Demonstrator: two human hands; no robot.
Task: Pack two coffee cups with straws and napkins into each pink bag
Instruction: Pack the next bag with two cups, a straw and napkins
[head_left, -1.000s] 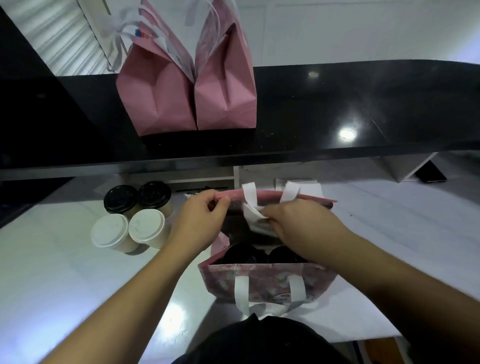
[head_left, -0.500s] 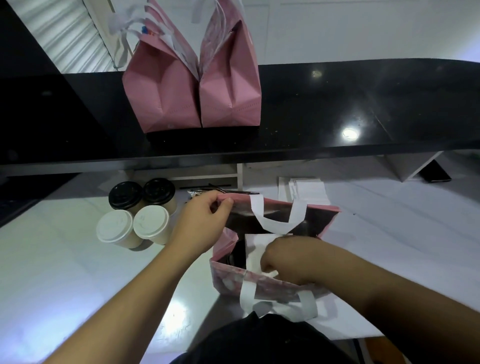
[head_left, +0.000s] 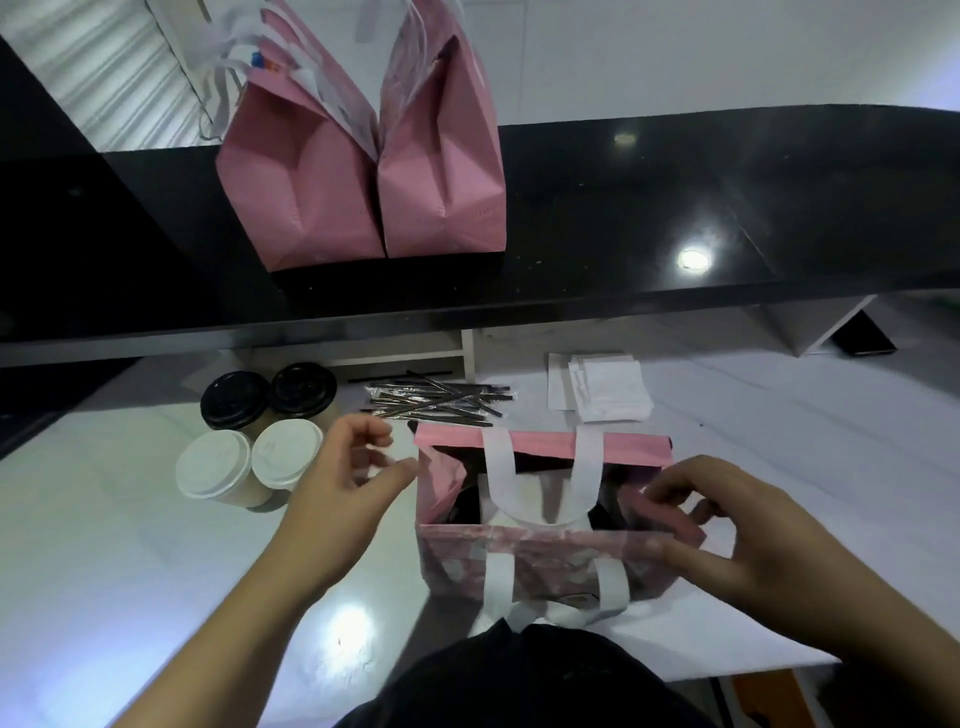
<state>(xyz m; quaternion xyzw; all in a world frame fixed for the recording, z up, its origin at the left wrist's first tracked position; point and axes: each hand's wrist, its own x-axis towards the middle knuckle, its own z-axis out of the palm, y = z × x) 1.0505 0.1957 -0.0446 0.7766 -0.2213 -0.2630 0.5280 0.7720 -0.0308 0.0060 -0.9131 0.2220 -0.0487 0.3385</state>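
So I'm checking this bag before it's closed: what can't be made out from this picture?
- Open pink bag, head view: its near wall and white handles hide most of the inside; cups and straws can't be counted.
- Two pink bags on the black counter: tops cut off by the upper edge, contents hidden.
- Left hand: motion-blurred beside the bag; contact unclear.
- Right hand: pinches the bag's right rim.

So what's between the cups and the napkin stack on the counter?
In the head view, the heap of wrapped straws lies between the cups and the napkin stack.
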